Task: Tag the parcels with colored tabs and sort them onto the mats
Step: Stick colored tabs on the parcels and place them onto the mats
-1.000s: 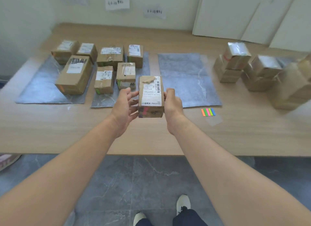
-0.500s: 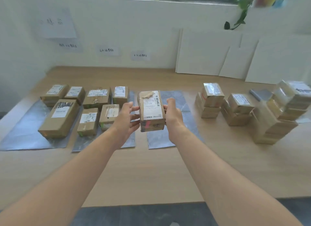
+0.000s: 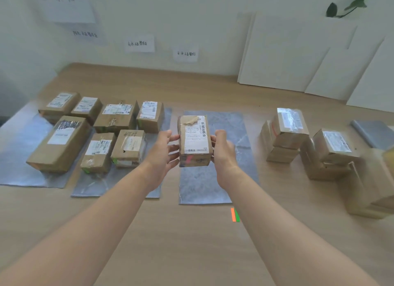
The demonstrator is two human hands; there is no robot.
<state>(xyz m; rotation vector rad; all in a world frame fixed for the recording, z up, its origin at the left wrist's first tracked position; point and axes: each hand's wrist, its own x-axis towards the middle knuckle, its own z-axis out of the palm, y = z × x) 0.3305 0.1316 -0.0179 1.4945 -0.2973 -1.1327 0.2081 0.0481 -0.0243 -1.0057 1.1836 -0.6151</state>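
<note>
Head view: left hand [image 3: 162,155], right hand [image 3: 223,155], each grip curled round one side of parcel [image 3: 195,136], held above grey mat [image 3: 226,123]. Lower level, pink tab [image 3: 188,159] facing near; release both sides together.

Left hand [image 3: 160,157], right hand [image 3: 224,155], both outstretched.

Parcels [image 3: 59,143] cover two left mats [image 3: 15,157]; stacked parcels [image 3: 290,128] stand right of the third mat [image 3: 202,185].
</note>
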